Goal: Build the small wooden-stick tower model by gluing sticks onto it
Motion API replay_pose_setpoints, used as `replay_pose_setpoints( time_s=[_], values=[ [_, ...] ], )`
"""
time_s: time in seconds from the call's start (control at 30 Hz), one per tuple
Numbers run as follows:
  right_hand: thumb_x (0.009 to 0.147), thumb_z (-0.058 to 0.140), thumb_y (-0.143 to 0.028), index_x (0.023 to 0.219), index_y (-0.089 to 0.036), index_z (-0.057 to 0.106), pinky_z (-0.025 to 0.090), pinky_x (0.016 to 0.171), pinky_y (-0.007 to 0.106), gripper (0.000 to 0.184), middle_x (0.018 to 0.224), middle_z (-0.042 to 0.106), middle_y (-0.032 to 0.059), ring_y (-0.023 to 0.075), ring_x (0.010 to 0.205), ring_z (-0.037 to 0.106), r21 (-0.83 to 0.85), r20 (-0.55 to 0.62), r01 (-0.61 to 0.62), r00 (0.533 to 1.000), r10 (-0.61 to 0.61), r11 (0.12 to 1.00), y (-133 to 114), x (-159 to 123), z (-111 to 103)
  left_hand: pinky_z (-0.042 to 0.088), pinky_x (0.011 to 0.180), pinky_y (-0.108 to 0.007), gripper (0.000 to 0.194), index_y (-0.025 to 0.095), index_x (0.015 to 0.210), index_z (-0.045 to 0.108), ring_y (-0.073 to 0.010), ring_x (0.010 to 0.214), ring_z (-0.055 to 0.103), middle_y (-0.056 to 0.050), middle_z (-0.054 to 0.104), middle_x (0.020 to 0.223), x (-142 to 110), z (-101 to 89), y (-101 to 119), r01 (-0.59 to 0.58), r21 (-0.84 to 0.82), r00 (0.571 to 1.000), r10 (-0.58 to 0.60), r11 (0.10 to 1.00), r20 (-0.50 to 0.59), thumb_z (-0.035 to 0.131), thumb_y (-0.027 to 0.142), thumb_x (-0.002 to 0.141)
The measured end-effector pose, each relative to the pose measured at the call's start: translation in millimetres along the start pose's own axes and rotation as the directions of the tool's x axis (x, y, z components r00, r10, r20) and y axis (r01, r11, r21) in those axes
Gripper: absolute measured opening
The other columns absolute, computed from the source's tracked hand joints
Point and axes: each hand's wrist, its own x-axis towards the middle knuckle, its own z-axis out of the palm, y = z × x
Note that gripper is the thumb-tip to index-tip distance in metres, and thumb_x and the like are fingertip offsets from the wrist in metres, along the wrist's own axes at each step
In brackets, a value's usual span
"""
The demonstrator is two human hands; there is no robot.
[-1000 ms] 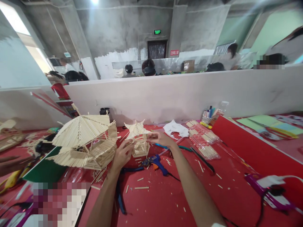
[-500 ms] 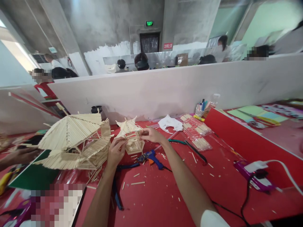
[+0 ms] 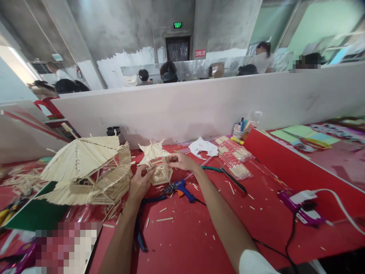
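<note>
Between left hand [image 3: 142, 183] and right hand [image 3: 181, 161], the strip [image 3: 158, 164] both pinch could jolt the hut [image 3: 161, 176] if either slips!

a pen cup [image 3: 238, 133] stands near the white partition [image 3: 176, 106], and yellow-handled scissors [image 3: 317, 142] lie on green paper [image 3: 302, 130].

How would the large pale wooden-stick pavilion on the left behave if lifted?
The large pale wooden-stick pavilion is probably light for its size, given its open sides. Its thin, jutting eaves could snap if gripped.
</note>
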Motion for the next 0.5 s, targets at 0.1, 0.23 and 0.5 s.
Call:
replay_pose_setpoints(
  time_s=[0.1,0.23,0.5],
  values=[
    [0.078,0.066,-0.029,0.079,-0.016,0.062,0.044,0.068,0.026,0.013,0.075,0.067,0.0008,0.0137,0.069,0.059,-0.004,-0.004,-0.006,1.0,0.006,1.0,0,0,0,0.052,0.088,-0.033,0.033,0.029,0.123,0.071,-0.0184,0.092,0.066,-0.01,0.068,0.105,3,-4.0,1,-0.084,0.096,0.996,0.085,0.992,-0.006,0.063,0.019,0.093],
    [0.078,0.065,-0.026,0.078,-0.017,0.061,0.045,0.068,0.026,0.011,0.075,0.067,0.0003,0.0138,0.07,0.059,0.001,-0.014,-0.029,0.999,0.029,1.0,-1,-1,1,0.048,0.096,-0.037,0.042,0.026,0.133,0.064,-0.0213,0.098,0.067,-0.01,0.074,0.111,8,-10.3,7,-0.166,0.127,0.986,0.166,0.978,0.012,0.064,0.017,0.092],
    [0.079,0.067,-0.024,0.08,-0.017,0.066,0.047,0.07,0.028,0.008,0.077,0.069,0.0012,0.0147,0.071,0.061,-0.025,-0.055,-0.055,0.997,0.054,0.998,-2,-2,0,0.046,0.099,-0.037,0.054,0.027,0.144,0.055,-0.022,0.104,0.067,-0.009,0.074,0.111,12,-12.3,17,-0.161,0.071,0.982,0.153,0.984,0.106,0.062,0.013,0.092]
  ],
)
